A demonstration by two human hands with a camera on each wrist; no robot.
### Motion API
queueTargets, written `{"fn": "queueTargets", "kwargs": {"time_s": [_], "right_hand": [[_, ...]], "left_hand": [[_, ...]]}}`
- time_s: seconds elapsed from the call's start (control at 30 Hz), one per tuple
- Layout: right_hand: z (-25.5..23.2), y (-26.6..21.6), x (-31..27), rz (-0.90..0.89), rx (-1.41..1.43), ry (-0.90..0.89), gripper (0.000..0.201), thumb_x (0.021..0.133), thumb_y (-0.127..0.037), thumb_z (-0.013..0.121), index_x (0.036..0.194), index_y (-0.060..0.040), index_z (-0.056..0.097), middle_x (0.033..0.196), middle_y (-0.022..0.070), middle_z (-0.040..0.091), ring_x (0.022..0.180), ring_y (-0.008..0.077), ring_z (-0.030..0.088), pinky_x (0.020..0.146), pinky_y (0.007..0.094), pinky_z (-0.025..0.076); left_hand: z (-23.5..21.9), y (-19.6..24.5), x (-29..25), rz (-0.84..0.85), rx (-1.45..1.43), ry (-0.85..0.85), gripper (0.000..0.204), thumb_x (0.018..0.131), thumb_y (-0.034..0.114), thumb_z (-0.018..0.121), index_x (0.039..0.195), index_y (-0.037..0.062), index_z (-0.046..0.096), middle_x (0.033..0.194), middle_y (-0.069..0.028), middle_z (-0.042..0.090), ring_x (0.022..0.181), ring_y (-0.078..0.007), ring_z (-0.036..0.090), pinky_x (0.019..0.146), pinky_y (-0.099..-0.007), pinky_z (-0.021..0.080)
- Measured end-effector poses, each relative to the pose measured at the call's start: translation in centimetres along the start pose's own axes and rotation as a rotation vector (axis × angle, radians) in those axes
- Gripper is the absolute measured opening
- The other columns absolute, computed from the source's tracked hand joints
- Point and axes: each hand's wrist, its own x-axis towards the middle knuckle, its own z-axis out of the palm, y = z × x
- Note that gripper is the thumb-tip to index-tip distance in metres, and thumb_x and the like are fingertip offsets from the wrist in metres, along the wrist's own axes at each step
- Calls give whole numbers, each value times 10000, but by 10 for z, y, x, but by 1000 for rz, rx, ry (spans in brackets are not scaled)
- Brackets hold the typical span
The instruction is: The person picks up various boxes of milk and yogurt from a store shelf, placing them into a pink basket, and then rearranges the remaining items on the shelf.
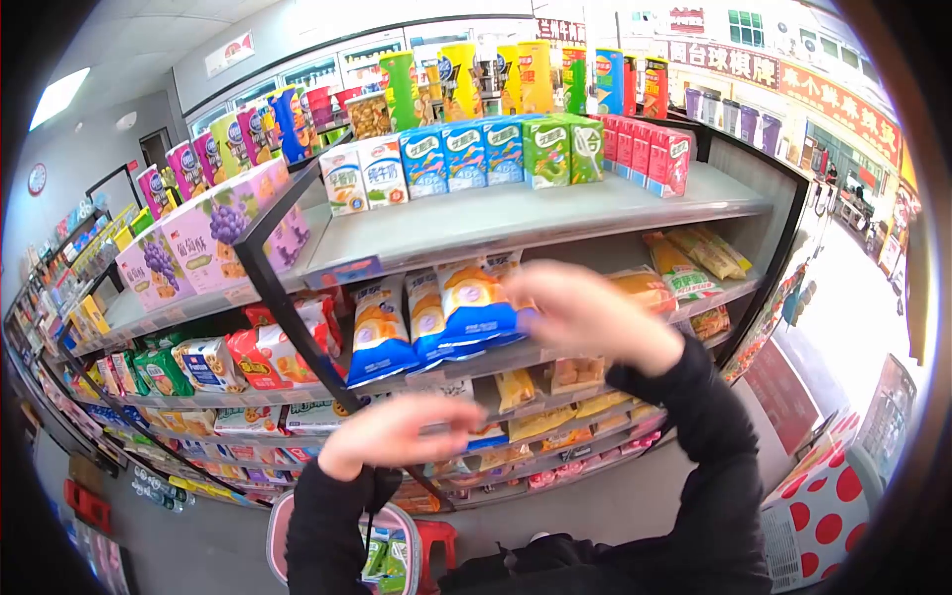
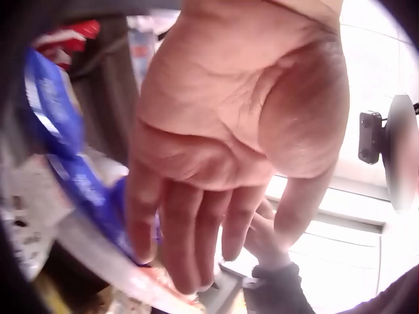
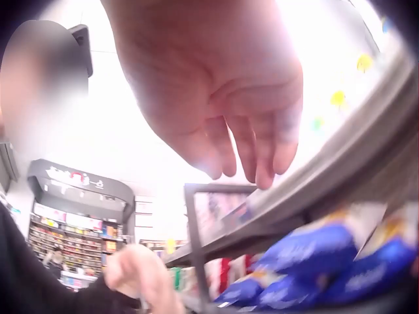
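Several blue, white and orange snack bags [image 1: 428,315] stand on the shelf below the top one. My right hand [image 1: 595,312] is in front of the bags' right end, holding nothing; in the right wrist view the hand [image 3: 222,85] hangs with loosely bent fingers above the blue bags [image 3: 311,252]. Lower and to the left, my left hand [image 1: 402,431] is raised in front of the shelf edge beneath the bags. The left wrist view shows its empty palm [image 2: 229,124] with fingers extended, the blue bags [image 2: 85,190] beyond it.
Milk and drink cartons [image 1: 463,159] line the top shelf [image 1: 516,218], with tall snack cans behind. Purple grape boxes [image 1: 188,248] stand at the left. Below are a pink-rimmed basket [image 1: 281,535] with green packets and a red stool [image 1: 436,545]. A dotted container [image 1: 818,521] is at the right.
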Motion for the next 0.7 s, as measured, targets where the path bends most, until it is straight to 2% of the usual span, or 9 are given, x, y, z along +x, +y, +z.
{"fn": "queueTargets", "kwargs": {"time_s": [0.07, 0.13, 0.2, 0.27, 0.4, 0.47, 0.53, 0.57, 0.7], "right_hand": [[-48, 45, 22, 103, -80, 106, 344, 772, -56, 573, 1114, -24, 543, 1019, 160, 594, 924, 292, 577, 778, 353, 476], [-81, 98, 45, 154, -294, 138, 384, 764, -60, 557, 1144, -10, 532, 1089, 175, 583, 993, 310, 561, 849, 362, 454], [-97, 136, 63, 235, -449, 115, 428, 759, -58, 537, 1178, 20, 506, 1140, 206, 559, 1075, 320, 531, 923, 366, 421], [-106, 156, 79, 384, -574, -43, 472, 744, -44, 533, 1203, 44, 476, 1192, 230, 522, 1171, 311, 469, 999, 361, 366], [-98, 185, 86, 425, -753, -61, 604, 739, -32, 558, 1310, 18, 368, 1335, 223, 400, 1260, 332, 370, 1044, 378, 317], [-105, 182, 82, 443, -731, -63, 581, 717, -6, 559, 1278, 0, 410, 1336, 229, 394, 1258, 348, 366, 1039, 383, 324], [-115, 183, 76, 270, -731, -44, 537, 692, 18, 559, 1218, -3, 456, 1312, 223, 418, 1239, 358, 380, 1021, 387, 344], [-117, 184, 72, 110, -720, 81, 393, 675, 13, 583, 1060, 13, 501, 1216, 218, 485, 1190, 346, 426, 966, 390, 385], [-127, 165, 57, 191, -541, -61, 330, 665, -48, 647, 910, -6, 430, 993, 196, 564, 990, 336, 546, 802, 413, 454]], "left_hand": [[-35, 32, 58, 213, -31, 143, 319, 889, 195, 564, 1143, 3, 544, 985, -101, 615, 884, -158, 583, 809, -300, 470], [-58, 38, 122, 254, -272, 377, 267, 878, 136, 558, 1110, 1, 557, 968, -94, 617, 858, -167, 592, 790, -289, 476], [-88, 37, 181, 237, 3, 561, 263, 856, 104, 553, 1099, 1, 559, 959, -92, 618, 854, -166, 599, 782, -272, 478], [-103, 31, 217, 45, 276, 706, 296, 832, 93, 550, 1116, 11, 548, 955, -102, 619, 867, -161, 598, 776, -277, 480], [-114, -6, 255, -68, 430, 786, 384, 792, 105, 599, 1159, 22, 522, 1035, -124, 579, 849, -183, 600, 749, -294, 485], [-116, -13, 261, -127, 469, 790, 448, 779, 126, 622, 1190, 5, 490, 1057, -134, 564, 863, -187, 596, 764, -298, 483], [-119, -17, 266, -146, 514, 817, 489, 769, 143, 639, 1205, -2, 472, 1077, -145, 558, 894, -200, 595, 780, -306, 480], [-119, -18, 269, -159, 547, 840, 532, 758, 160, 656, 1221, -8, 455, 1097, -156, 552, 925, -214, 594, 796, -315, 478], [-114, -19, 287, 21, 618, 1008, 591, 699, 168, 714, 1205, -7, 464, 1133, -177, 554, 1018, -265, 579, 855, -336, 459]]}}
